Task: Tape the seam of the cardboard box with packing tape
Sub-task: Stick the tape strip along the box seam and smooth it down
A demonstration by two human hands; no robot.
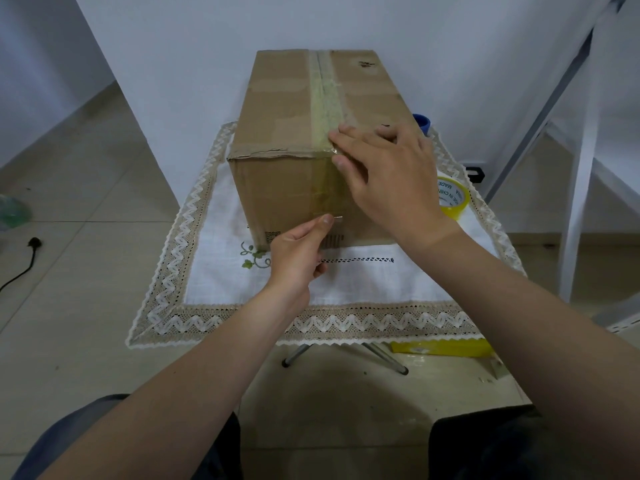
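Cardboard box (294, 109): right hand (388, 174) lies flat, fingers spread, pinning packing tape (327, 102) at its near top edge. Left hand (298, 251) pinches the strip's loose end taut below, probably to avoid wrinkles.

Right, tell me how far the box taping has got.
Done: tape strip covers the top seam of the box. In hand: right hand presses it over the front edge; left hand pinches the loose end. Left: smooth that end down the front face.

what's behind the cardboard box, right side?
A blue object pokes out past the cardboard box's far right edge; the box covers most of it, so what it is can't be told. The yellow tape roll sits beside the box, not behind.
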